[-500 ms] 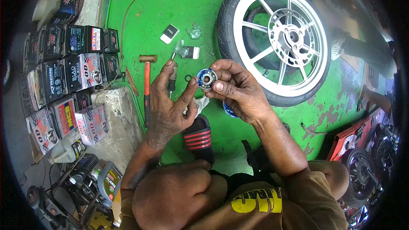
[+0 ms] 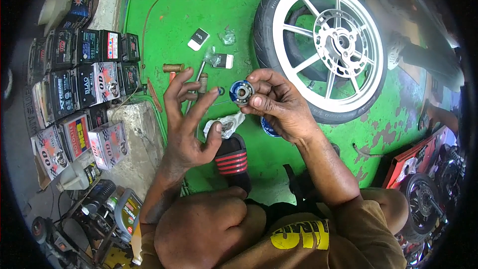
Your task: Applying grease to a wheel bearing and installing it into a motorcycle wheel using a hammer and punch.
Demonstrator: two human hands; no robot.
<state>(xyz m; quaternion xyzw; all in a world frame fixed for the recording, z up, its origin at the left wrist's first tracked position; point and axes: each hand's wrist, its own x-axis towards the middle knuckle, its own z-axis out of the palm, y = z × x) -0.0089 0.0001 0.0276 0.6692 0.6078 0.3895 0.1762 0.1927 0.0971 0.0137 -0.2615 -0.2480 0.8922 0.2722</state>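
My right hand pinches a small ball bearing between thumb and fingers. Blue grease coats its far and left side, and the balls show around the centre hole. Just left of it, my left hand is held up with fingers spread and nothing in them. A dab of blue shows at its index fingertip, apart from the bearing. Beneath my right hand, partly hidden, is a round container with blue at its rim. A crumpled white cloth or bag lies below the gap between my hands.
A white spoked wheel with its tyre lies on the green floor at the far right. Beyond my left hand are a brass-headed hammer, a long-shafted tool, small boxes and clear plastic wrap. Stacked batteries stand left.
My left hand has drawn back leftward from the bearing and its fingers have spread. My right hand holds the bearing in about the same place.
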